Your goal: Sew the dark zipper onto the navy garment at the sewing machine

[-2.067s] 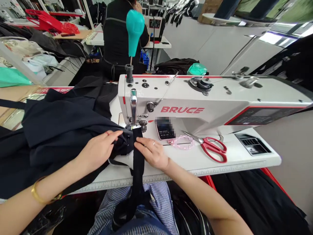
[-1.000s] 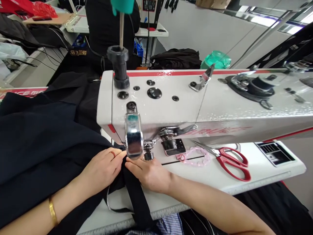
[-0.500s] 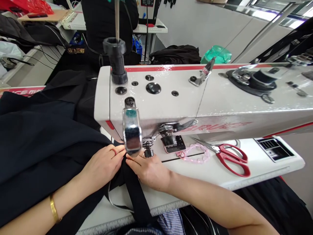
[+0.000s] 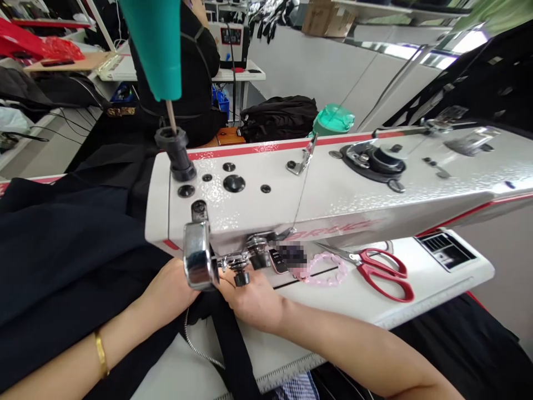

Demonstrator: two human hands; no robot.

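Both hands are at the sewing end of a white sewing machine (image 4: pixel 258 214), beneath its chrome take-up lever cover (image 4: pixel 195 255). My left hand (image 4: pixel 177 286) is curled over dark navy fabric (image 4: pixel 70 272), closed on it; the fingertips are behind the cover. Beside it, my right hand (image 4: pixel 255 300) is closed on the top of a dark fabric strip (image 4: pixel 233 341) running down toward my lap. The machine's tension knobs partly cover its fingers. A metal-toothed zipper (image 4: pixel 190 336) curves beside the strip. The needle and presser foot are hidden.
Red-handled scissors (image 4: pixel 387 275), a pink bead bracelet (image 4: pixel 337 272) and a small phone-like device (image 4: pixel 278 261) lie right of my right hand. A teal thread cone (image 4: pixel 160 50) stands above the machine. Another person (image 4: pixel 166 72) sits beyond, near a black bag (image 4: pixel 278 116).
My view has tilted up and shifted, bringing the teal cone into sight. Both hands stay by the machine's sewing end; my left fingers are now more hidden behind the chrome cover.
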